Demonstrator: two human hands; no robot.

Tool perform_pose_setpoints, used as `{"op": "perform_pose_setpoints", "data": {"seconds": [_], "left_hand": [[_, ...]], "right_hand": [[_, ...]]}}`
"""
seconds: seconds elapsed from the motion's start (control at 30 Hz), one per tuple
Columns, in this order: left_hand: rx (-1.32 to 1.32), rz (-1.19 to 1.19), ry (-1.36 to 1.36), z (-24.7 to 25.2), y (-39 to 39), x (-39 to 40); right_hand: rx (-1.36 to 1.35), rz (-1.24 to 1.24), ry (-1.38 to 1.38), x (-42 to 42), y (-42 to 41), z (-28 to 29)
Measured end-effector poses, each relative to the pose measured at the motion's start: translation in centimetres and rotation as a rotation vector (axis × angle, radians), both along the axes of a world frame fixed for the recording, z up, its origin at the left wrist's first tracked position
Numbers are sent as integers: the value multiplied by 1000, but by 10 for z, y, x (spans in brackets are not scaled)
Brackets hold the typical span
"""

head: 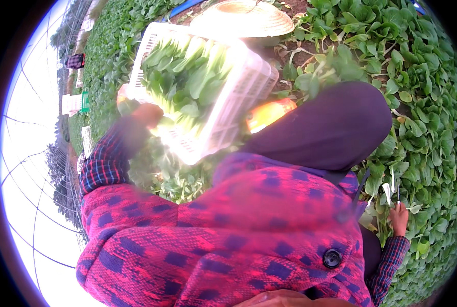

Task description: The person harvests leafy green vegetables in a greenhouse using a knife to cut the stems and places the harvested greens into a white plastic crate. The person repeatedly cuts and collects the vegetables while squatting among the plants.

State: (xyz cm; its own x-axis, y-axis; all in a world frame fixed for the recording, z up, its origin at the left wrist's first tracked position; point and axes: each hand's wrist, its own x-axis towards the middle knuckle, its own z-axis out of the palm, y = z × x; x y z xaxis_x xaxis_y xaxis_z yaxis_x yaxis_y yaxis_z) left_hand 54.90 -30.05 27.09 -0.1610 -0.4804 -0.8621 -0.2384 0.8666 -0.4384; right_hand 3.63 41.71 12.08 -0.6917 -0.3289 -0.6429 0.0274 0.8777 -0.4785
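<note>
My left hand is at the near left corner of a white plastic crate, beside pale stems. Glare and blur hide whether its fingers hold anything. Inside the crate lie leafy greens with pale stalks, packed in rows. Far to the right, my right hand grips a small knife among the growing leafy greens. Its thin blade points away from me, next to white cut stalks.
A straw hat lies behind the crate. Between crate and my bent leg is a yellow-orange object. Far left are a person, a green crate and the curved frame of a greenhouse.
</note>
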Motion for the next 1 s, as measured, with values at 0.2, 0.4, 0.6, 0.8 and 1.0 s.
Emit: {"op": "perform_pose_setpoints", "data": {"seconds": [0.2,0.4,0.6,0.8,1.0], "left_hand": [[-104,-215,-112,-41,-28,38],[-166,-178,87,-161,-76,103],[-199,7,657,-189,-89,148],[-76,-565,109,-144,-10,28],[-502,-323,853,-57,32,21]], "right_hand": [[23,1,-14,-5,9,-7],[54,-36,-19,-4,10,-9],[47,-90,-71,3,-6,-4],[111,-136,-64,-3,-7,36],[-87,-105,-63,-11,-2,-15]]}}
